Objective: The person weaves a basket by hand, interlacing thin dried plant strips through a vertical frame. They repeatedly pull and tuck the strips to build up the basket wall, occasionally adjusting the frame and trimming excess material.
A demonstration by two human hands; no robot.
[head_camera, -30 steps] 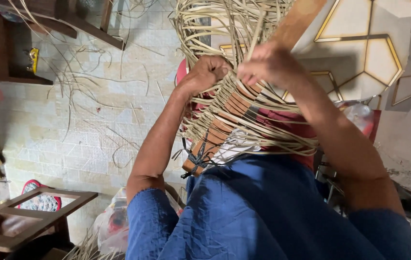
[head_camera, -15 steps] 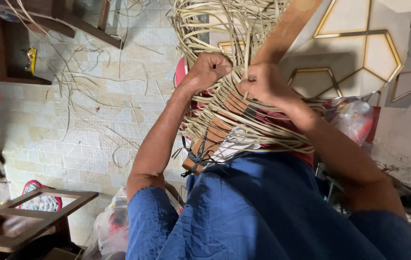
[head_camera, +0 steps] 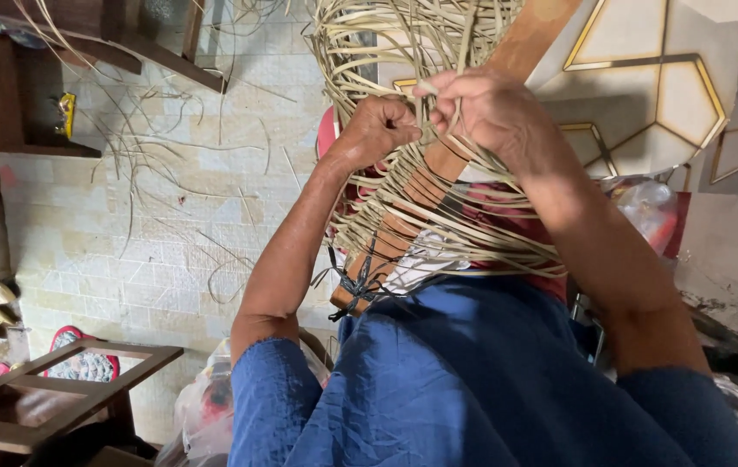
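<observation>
Where strips (head_camera: 421,78) leave frame, weave hidden

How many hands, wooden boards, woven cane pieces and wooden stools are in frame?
Hands: 2, left hand and right hand
Wooden board: 1
Woven cane piece: 1
Wooden stool: 1
Total: 5

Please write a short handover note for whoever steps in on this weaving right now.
Left hand: fist closed on the pale cane strips.
Right hand: fingers pinch one strip just beside the left hand.
Work: the strips wrap a wooden plank resting on the lap, its near end tied with black cord.
Done: rows of strips lie woven across the plank's near half.
Left: beyond the hands the strips hang loose and unwoven. More strips lie scattered on the tiled floor.
</observation>
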